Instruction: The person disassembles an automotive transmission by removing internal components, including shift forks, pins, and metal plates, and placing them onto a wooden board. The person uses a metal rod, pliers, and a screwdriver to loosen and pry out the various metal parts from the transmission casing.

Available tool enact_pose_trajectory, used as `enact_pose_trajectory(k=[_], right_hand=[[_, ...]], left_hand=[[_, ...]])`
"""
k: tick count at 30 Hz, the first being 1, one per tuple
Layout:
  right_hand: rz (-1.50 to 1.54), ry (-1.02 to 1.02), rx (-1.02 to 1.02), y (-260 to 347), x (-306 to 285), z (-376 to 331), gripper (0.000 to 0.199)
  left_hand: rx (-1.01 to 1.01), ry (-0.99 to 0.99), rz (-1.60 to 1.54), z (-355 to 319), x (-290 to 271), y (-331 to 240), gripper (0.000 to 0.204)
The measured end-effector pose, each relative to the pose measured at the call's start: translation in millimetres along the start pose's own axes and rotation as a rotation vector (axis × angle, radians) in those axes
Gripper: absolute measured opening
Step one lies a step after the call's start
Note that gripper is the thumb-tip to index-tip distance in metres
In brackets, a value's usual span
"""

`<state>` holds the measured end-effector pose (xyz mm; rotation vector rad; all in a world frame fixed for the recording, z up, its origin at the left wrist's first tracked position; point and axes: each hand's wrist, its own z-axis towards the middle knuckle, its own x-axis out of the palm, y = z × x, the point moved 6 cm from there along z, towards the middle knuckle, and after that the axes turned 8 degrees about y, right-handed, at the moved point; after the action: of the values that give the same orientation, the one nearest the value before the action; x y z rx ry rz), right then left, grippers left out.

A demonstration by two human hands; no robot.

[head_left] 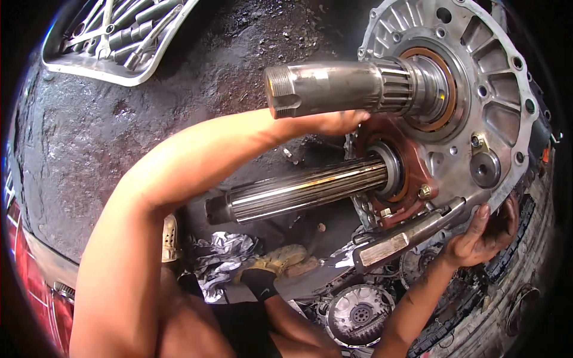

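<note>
A large grey metal gearbox housing point(507, 122) stands on the right. A thick threaded shaft point(337, 86) juts leftward from its upper bore, through a brown seal ring point(452, 98). Below it, a long splined shaft point(304, 191) comes out of a reddish-brown cover point(421, 170) bolted to the housing. Lower still, a bar with a rectangular block point(385, 249) slants along the housing. My left hand point(341, 122) reaches behind the threaded shaft to the housing, its fingers mostly hidden. At the lower right rim, my right hand point(486, 234) grips the housing edge, thumb on the near side.
A metal tray point(107, 76) of wrenches and sockets lies at the upper left on dark, oily ground point(77, 125). Crumpled silvery material point(230, 247) is near my shoes. A round ribbed metal part point(360, 307) and other greasy machine parts are at the bottom right.
</note>
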<state>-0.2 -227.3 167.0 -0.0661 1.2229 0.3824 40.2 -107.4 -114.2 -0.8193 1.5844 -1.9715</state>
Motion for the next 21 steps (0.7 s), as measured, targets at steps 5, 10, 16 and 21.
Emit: enact_pose_trajectory(k=[5, 10, 16, 21], right_hand=[[-0.079, 0.044, -0.021, 1, 1, -4, 0.033], [-0.182, 0.043, -0.013, -9, -23, 1, 0.037], [-0.125, -0.019, 0.109, 21, -21, -54, 0.033], [0.546, 0.876, -0.009, 170, 96, -165, 0.028]], left_hand=[[-0.021, -0.001, 0.099, -21, 4, -6, 0.058], [-0.045, 0.206, -0.207, 51, 14, 15, 0.061], [-0.220, 0.272, -0.109, 16, 1, 46, 0.064], [-0.455, 0.355, 0.465, -67, -41, 39, 0.070]])
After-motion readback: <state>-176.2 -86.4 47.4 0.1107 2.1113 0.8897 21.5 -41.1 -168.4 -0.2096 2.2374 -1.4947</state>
